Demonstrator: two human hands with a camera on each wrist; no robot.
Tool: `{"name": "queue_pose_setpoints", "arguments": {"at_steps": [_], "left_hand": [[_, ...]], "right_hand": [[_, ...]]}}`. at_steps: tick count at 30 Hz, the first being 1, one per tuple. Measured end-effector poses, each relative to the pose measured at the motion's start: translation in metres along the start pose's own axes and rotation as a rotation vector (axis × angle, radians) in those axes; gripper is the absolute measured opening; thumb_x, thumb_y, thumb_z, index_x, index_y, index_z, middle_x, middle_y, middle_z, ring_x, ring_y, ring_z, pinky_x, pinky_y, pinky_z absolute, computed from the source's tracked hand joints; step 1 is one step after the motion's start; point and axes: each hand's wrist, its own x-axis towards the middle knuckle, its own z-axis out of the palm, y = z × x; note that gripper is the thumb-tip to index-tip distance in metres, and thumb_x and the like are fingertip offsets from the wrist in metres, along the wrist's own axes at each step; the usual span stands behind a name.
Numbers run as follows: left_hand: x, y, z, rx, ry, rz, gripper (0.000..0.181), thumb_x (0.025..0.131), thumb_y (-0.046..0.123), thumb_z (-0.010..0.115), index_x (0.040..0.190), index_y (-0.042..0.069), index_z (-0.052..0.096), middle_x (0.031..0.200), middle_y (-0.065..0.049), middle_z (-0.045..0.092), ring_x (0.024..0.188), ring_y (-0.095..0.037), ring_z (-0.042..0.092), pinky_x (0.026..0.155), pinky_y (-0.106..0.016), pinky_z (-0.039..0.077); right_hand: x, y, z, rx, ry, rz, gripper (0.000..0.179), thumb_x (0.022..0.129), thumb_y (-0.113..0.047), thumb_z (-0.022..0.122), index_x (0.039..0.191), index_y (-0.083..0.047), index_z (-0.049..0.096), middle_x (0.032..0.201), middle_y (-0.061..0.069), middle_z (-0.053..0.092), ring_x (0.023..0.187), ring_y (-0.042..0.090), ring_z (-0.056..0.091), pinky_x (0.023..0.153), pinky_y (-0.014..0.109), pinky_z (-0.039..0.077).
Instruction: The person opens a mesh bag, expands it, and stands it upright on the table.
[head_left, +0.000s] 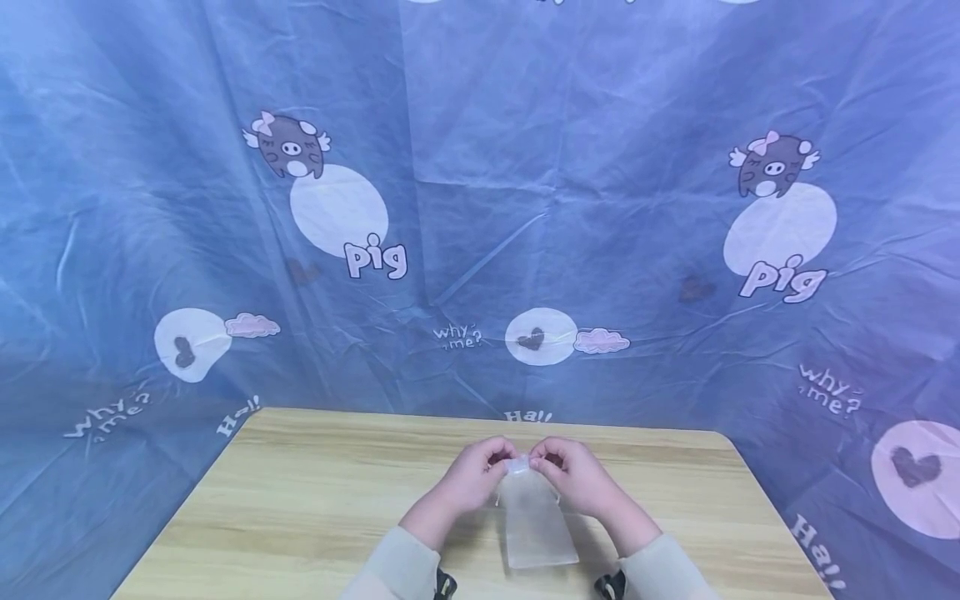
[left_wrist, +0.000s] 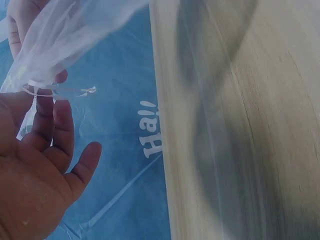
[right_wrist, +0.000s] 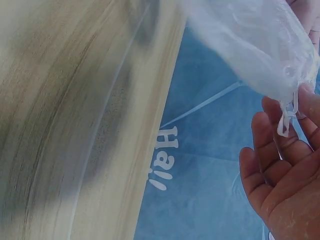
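A translucent white drawstring pouch point(head_left: 536, 521) hangs between the two hands, its gathered neck at the top and its wider bottom toward the person. My left hand point(head_left: 476, 473) pinches the left side of the neck between thumb and forefinger. On the opposite side, my right hand point(head_left: 573, 475) pinches the neck in the same way. The left wrist view shows a thin cord point(left_wrist: 87, 91) sticking out beside the left fingers. In the right wrist view, a small cord loop point(right_wrist: 284, 124) dangles by the right fingers. Sheer fabric point(right_wrist: 250, 45) fans out from the grip.
A light wood-grain table point(head_left: 322, 500) lies under the hands, its far edge just beyond them. Behind and at both sides hangs a blue cloth point(head_left: 487, 233) printed with pigs and lettering. Black straps point(head_left: 611, 585) show at the sleeve cuffs.
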Motion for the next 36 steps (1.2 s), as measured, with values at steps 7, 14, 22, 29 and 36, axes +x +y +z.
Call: {"name": "queue_pose_setpoints", "arguments": {"at_steps": [7, 14, 22, 29, 36], "left_hand": [[0.000, -0.003, -0.004, 0.031, 0.002, -0.015, 0.014, 0.106, 0.005, 0.059, 0.099, 0.016, 0.065, 0.100, 0.005, 0.068, 0.095, -0.012, 0.063, 0.087, -0.034, 0.055], [-0.001, -0.007, -0.009, 0.061, 0.004, 0.010, 0.011, 0.107, 0.006, 0.057, 0.100, 0.011, 0.063, 0.090, 0.003, 0.063, 0.087, -0.010, 0.058, 0.082, -0.033, 0.053], [-0.002, -0.007, -0.010, -0.014, -0.071, 0.014, 0.014, 0.103, 0.002, 0.056, 0.095, 0.011, 0.062, 0.083, 0.004, 0.056, 0.073, -0.008, 0.053, 0.070, -0.028, 0.050], [-0.003, 0.000, -0.006, -0.003, -0.158, 0.048, 0.015, 0.090, 0.001, 0.061, 0.097, 0.011, 0.069, 0.102, 0.002, 0.062, 0.094, -0.009, 0.058, 0.086, -0.030, 0.053], [-0.001, 0.001, -0.007, 0.016, -0.125, 0.043, 0.013, 0.092, 0.004, 0.057, 0.087, 0.012, 0.066, 0.098, 0.006, 0.059, 0.094, -0.010, 0.056, 0.085, -0.032, 0.050]], "right_hand": [[0.001, 0.003, -0.002, -0.017, 0.016, 0.005, 0.007, 0.101, -0.009, 0.069, 0.095, -0.007, 0.071, 0.091, 0.001, 0.071, 0.075, 0.008, 0.059, 0.069, 0.027, 0.053], [0.001, 0.006, -0.005, -0.002, -0.009, 0.023, 0.009, 0.103, -0.012, 0.068, 0.095, -0.007, 0.071, 0.083, 0.008, 0.067, 0.062, 0.007, 0.051, 0.056, 0.027, 0.048], [0.000, 0.009, -0.005, -0.050, -0.015, -0.009, 0.008, 0.102, -0.013, 0.069, 0.096, -0.009, 0.072, 0.087, -0.002, 0.068, 0.069, 0.006, 0.054, 0.064, 0.027, 0.051], [0.000, 0.011, -0.005, -0.063, -0.026, -0.012, 0.009, 0.102, -0.012, 0.068, 0.094, -0.009, 0.072, 0.087, -0.004, 0.068, 0.072, 0.005, 0.056, 0.067, 0.027, 0.051], [0.001, 0.012, -0.007, -0.058, -0.031, -0.005, 0.009, 0.102, -0.010, 0.068, 0.094, -0.009, 0.071, 0.084, -0.003, 0.066, 0.069, 0.005, 0.052, 0.064, 0.026, 0.049]]}}
